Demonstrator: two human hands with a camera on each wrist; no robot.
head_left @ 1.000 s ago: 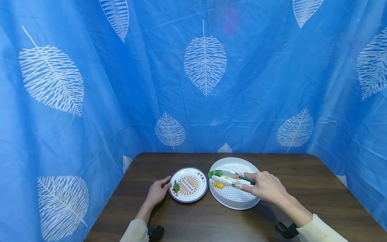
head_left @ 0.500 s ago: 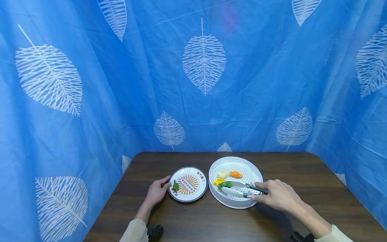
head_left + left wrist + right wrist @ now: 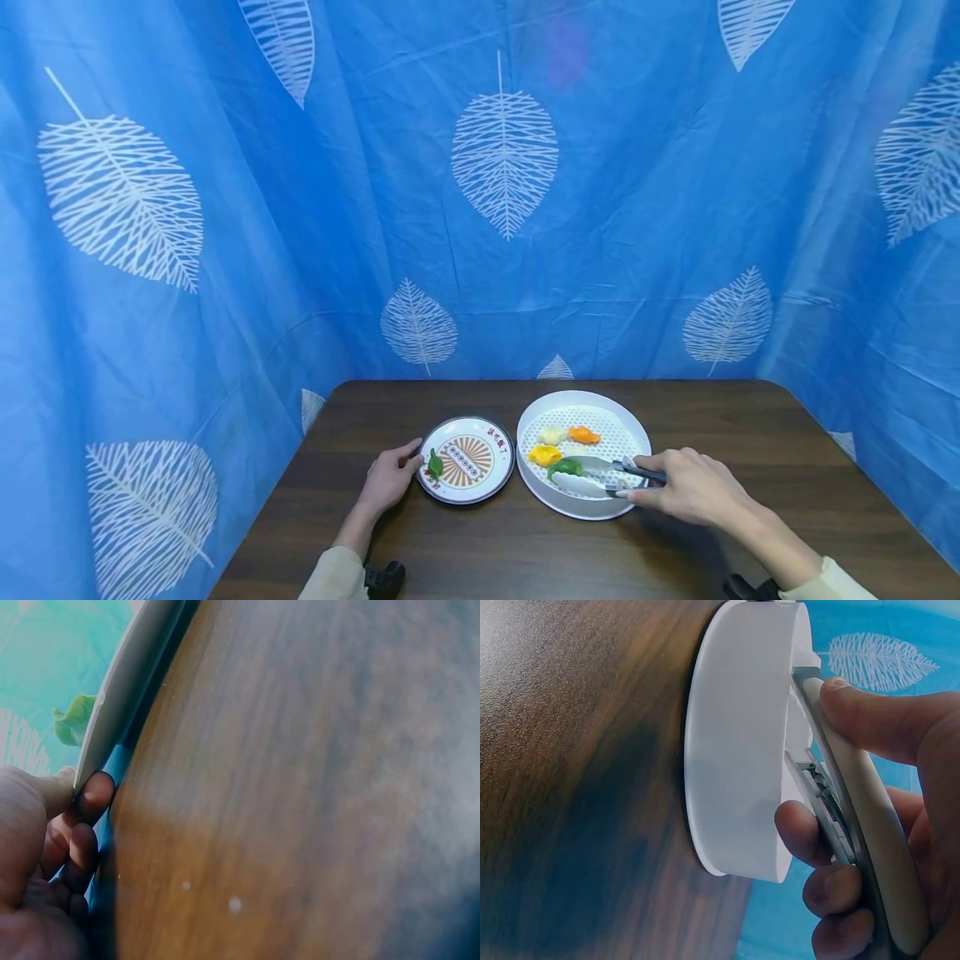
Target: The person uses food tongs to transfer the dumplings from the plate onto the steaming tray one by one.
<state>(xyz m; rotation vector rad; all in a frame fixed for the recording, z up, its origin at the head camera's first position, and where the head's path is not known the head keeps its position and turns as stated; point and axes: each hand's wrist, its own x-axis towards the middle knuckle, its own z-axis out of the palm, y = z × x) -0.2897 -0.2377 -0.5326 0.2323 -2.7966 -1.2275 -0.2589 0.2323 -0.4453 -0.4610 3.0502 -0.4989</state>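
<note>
My left hand (image 3: pixel 388 477) pinches the near-left rim of a white printed plate (image 3: pixel 480 487), thumb above and finger below in the left wrist view. On that plate lies a green dumpling-like piece (image 3: pixel 436 464). My right hand (image 3: pixel 693 483) grips metal tongs (image 3: pixel 611 467) with pale handles, seen close in the right wrist view. The tongs reach over the rim of a round white steamer tray (image 3: pixel 592 508) with a perforated floor. Their tips stand apart at a second green piece (image 3: pixel 562 469) on that floor; I cannot tell if they touch it.
In the tray also lie a yellow piece (image 3: pixel 544 455), a white piece (image 3: pixel 552 435) and an orange piece (image 3: pixel 584 434). Plate and tray stand side by side on a dark wooden table (image 3: pixel 480 550). A blue curtain (image 3: pixel 637 208) with white leaves hangs behind and at the sides.
The tongs brought the green piece from the tray's left edge rightward and toward me, down beside the yellow piece. Their tips have since spread a little. My left hand stays at the plate.
</note>
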